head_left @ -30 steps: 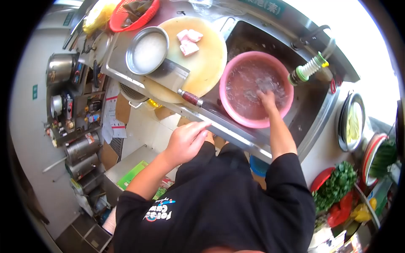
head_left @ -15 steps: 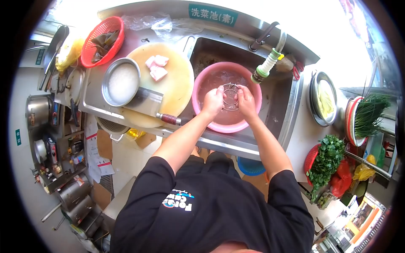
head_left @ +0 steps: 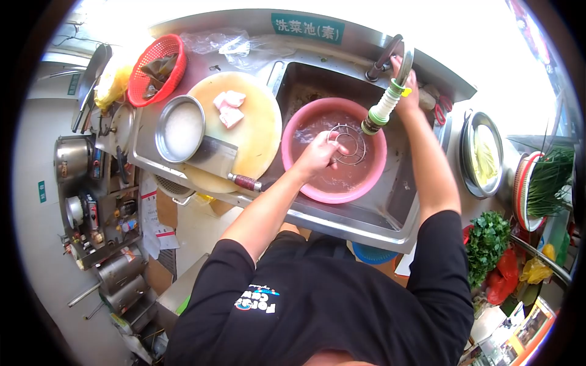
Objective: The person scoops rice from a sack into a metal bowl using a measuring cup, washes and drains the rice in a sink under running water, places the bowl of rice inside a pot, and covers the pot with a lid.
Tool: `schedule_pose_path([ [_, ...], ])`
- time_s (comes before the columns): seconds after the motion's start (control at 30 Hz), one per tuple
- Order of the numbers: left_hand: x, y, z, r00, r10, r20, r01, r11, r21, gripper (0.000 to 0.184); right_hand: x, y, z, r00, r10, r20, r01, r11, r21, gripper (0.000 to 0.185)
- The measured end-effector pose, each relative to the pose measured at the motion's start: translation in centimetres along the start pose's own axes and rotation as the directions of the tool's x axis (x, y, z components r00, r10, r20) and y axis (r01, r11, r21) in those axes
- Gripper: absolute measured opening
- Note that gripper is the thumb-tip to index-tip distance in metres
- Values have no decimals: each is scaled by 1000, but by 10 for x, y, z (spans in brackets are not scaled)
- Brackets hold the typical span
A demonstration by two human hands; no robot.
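My left hand [head_left: 318,154] is closed on a round wire rack [head_left: 349,146] made of thin metal rings. It holds the rack tilted over a pink basin [head_left: 334,197] of cloudy water, which stands in the steel sink [head_left: 400,183]. At the back of the sink, my right hand [head_left: 410,91] is up at the faucet [head_left: 383,58]. The metal spout partly covers its fingers, so their grip is unclear. A white and green nozzle [head_left: 384,108] hangs from the spout above the basin's right rim.
Left of the sink are a round cutting board [head_left: 256,116] with pale meat pieces [head_left: 229,108], a cleaver [head_left: 213,155], a metal bowl of white contents [head_left: 181,130] and a red basket [head_left: 177,70]. To the right sit bowls with leafy vegetable [head_left: 485,155] and green herbs [head_left: 488,241].
My right hand has let go of the wire rack and moved up and right to the faucet. My left hand keeps the rack, now tilted and slightly lower. The view has shifted a little.
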State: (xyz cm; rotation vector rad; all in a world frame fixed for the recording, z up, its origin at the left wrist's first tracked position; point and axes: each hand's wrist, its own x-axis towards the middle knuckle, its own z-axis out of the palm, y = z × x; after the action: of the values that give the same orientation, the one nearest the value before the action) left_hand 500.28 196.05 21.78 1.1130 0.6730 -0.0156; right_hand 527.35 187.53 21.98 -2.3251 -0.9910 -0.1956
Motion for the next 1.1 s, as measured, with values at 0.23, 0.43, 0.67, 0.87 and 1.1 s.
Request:
schedule_pose_path([
  [0.23,14,18,18,996,-65,56,72,990,-125,30,62,8,-14,930,-127,345,282,849,-446,30],
  [0.43,35,4,27,993,-113,-22,109,983,-149,24,-2,15,-4,988,-149,45,155,948,-276,28],
  [0.67,53,-26,30,998,7,-57,-11,996,-86,29,-126,-71,28,914,256,316,-325,927,187,23],
  [0.87,53,-31,22,932,179,-316,-196,980,-22,28,-108,-66,46,818,390,422,-536,782,317,36],
  [1.1,52,-19,29,983,-75,-167,51,989,-140,28,-129,-54,24,979,-20,202,-16,984,176,13],
])
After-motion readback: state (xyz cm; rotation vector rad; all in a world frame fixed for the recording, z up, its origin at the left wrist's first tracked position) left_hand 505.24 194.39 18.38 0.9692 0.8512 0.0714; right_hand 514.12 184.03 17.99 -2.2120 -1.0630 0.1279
